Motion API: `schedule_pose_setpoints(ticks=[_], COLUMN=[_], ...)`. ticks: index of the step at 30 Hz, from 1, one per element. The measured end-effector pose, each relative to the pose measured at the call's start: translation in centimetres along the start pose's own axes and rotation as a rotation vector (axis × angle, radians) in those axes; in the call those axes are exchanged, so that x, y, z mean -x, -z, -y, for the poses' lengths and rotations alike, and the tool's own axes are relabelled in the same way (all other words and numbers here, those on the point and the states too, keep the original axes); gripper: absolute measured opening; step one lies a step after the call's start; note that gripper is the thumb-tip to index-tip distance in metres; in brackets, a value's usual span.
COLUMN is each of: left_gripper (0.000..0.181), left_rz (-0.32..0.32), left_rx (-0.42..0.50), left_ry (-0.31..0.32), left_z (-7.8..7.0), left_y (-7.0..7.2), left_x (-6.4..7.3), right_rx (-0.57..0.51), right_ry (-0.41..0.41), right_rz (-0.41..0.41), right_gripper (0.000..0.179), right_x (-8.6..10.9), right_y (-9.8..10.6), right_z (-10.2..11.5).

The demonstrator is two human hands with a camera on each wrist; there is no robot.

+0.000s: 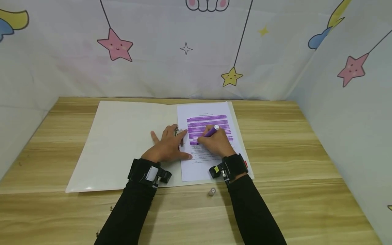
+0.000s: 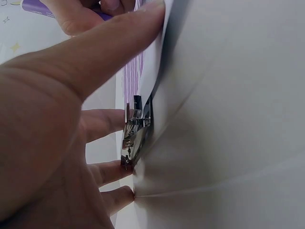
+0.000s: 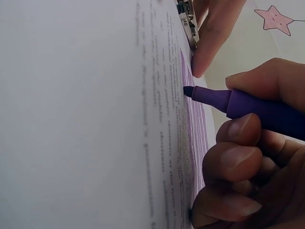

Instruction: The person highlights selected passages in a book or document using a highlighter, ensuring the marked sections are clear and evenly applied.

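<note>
My right hand (image 1: pixel 216 142) pinches a purple highlighter (image 3: pixel 262 109), its dark chisel tip on a printed sheet (image 1: pixel 202 170). Purple strokes (image 1: pixel 211 119) cover the text lines in the sheet's upper half; the lines lower down are plain print. With fingers spread, my left hand (image 1: pixel 166 148) rests across the sheet's left edge, thumb and index fingertip on the paper. Beneath that hand sits a metal clip (image 2: pixel 136 133) at the fold of an open white folder (image 1: pixel 116 143), partly hidden by the fingers. The sheet lies on the folder's right half.
A small grey cap (image 1: pixel 212 192) is on the wooden table (image 1: pixel 281 143) just in front of the folder. Behind the table hangs a white cloth (image 1: pixel 159 78) printed with stars, and a similar wall stands on the right. Black wrist cameras are strapped to both forearms.
</note>
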State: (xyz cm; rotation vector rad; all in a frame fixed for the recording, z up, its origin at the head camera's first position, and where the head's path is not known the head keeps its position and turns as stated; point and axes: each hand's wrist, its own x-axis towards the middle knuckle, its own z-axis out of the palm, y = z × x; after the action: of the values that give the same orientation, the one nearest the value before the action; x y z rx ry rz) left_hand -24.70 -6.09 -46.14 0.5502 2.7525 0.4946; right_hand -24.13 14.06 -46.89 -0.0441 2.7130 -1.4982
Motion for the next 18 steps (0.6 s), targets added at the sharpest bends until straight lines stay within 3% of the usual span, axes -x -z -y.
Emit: schedule_pose_setpoints(ticks=[18], left_gripper=[0.097], left_rz=[0.009], left_rx=[-0.005], left_ry=[0.006], left_z=[-0.1], left_y=[0.17], left_x=[-0.05], right_rx=[0.018], right_ry=[-0.02], right_rz=[-0.033], right_gripper=[0.019], right_x=[-0.26], right_y=[0.34], right_z=[-0.27])
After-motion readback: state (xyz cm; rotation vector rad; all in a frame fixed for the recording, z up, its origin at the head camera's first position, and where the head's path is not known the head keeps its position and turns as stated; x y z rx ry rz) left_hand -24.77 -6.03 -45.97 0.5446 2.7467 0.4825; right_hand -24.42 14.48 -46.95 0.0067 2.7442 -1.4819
